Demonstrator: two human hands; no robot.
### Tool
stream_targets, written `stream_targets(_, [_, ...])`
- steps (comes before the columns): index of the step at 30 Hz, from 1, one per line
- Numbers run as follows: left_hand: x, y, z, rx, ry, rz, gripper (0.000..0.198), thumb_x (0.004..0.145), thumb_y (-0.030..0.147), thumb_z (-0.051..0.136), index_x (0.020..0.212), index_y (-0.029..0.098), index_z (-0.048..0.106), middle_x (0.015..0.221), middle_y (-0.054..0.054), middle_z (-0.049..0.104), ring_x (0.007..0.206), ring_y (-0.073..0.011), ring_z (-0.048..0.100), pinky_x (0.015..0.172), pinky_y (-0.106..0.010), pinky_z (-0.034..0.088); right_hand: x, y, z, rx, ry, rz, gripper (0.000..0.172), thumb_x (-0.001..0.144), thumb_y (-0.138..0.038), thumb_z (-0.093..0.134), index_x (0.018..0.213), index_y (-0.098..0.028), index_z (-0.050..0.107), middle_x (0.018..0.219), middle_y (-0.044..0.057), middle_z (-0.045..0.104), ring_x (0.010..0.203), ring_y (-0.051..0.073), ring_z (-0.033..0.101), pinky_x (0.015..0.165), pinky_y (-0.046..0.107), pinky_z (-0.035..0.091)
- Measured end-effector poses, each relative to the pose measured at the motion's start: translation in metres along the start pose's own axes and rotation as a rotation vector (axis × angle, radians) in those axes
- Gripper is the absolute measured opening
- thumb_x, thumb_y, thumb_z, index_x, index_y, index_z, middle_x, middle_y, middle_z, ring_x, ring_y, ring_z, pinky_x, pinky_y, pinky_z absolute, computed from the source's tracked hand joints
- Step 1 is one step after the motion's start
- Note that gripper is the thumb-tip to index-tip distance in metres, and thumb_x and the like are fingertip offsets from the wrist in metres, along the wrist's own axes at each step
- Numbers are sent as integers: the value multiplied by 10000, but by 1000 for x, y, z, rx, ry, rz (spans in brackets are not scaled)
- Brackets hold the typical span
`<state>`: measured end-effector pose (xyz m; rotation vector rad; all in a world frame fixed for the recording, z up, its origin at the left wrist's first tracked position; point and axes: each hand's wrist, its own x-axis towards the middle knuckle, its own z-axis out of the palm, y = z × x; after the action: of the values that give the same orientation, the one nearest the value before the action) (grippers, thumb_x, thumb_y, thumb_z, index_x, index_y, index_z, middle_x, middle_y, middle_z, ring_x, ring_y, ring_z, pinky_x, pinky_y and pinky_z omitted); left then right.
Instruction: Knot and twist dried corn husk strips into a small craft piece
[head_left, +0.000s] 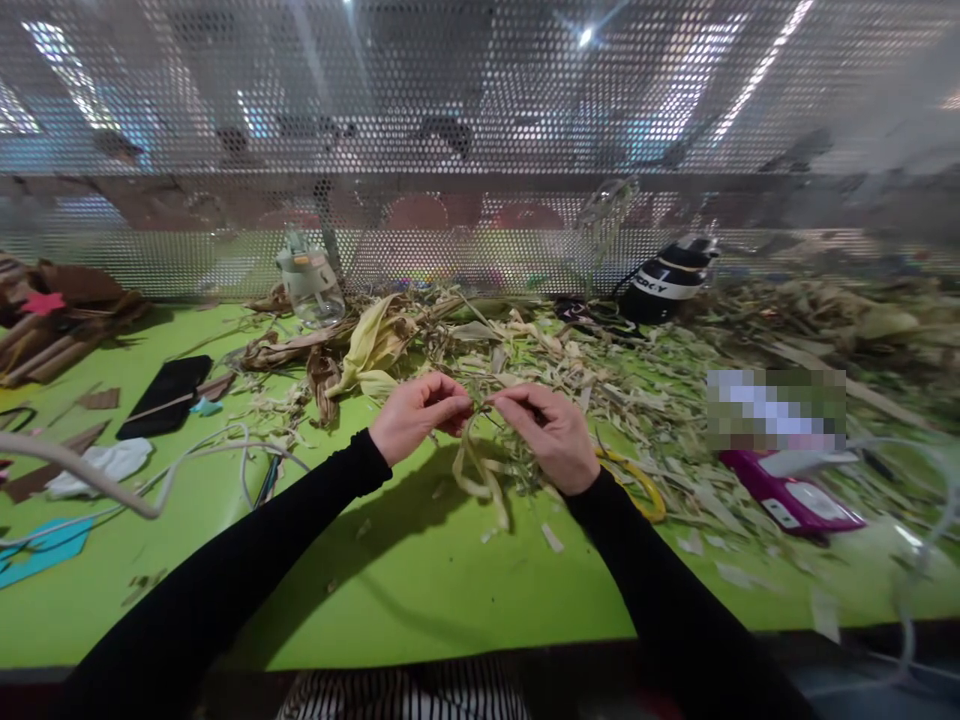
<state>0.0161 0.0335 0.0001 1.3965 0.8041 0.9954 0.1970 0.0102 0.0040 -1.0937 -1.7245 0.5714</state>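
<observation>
Both hands are raised over the green table, pinching the same thin strip of dried corn husk. My left hand grips one end with thumb and fingers closed. My right hand grips the other end, fingers curled. The strip's loose ends hang down between the hands in a loop. Both arms wear black sleeves. A pile of dried husks lies just behind the hands.
A black phone lies at left by white cables and paper scraps. A clear bottle and a dark bottle stand near the perforated metal screen. A magenta device and yellow ring sit at right.
</observation>
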Motion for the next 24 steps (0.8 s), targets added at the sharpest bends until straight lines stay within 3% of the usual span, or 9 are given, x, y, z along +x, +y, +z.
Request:
stream_targets(3, [1,-6,-5,215,-43,97,203,800,340,567,777,140,538,646,15,574,548,-76,546,555,-212,457,-1,6,-2,121,72,44,163,831,-351,562,765,-212,617,737,9,584,651,138,496,613,275,400])
stream_targets(6, [1,-11,-9,506,-23,224,144,840,278,497,784,152,538,632,22,564,535,-75,519,559,-207,420,-2,11,-1,261,167,94,183,812,-400,583,772,-222,595,699,-5,541,602,123,460,580,262,400])
stream_targets(9, [2,-11,-10,653,-34,277,154,859,273,450,808,160,542,646,19,559,538,-81,483,557,-211,382,-4,7,2,416,70,136,213,794,-430,593,750,-224,558,760,3,565,580,110,455,530,244,400])
stream_targets(12, [0,-5,-7,691,-106,269,179,862,289,424,802,166,540,667,15,541,562,-91,455,564,-219,370,-5,-1,5,554,-81,237,254,814,-467,535,744,-231,474,743,5,587,530,110,450,441,230,366])
stream_targets(17, [-7,11,-3,603,-175,285,108,784,219,486,700,165,527,764,-13,528,672,-108,484,568,-208,391,-4,-3,8,550,-96,298,292,791,-478,550,727,-226,417,547,-50,420,463,95,352,404,213,265])
stream_targets(21, [-13,12,2,610,-148,449,87,760,182,498,677,158,498,832,-42,540,633,-91,474,521,-195,387,-5,0,14,561,-124,371,301,780,-481,562,734,-217,424,579,-49,413,467,83,324,401,207,231])
stream_targets(24, [-16,6,6,754,-180,615,68,762,146,479,698,167,489,862,-62,570,688,-109,508,584,-213,414,-5,-1,18,620,-90,432,287,779,-464,557,735,-218,416,588,-53,387,462,80,303,398,205,202])
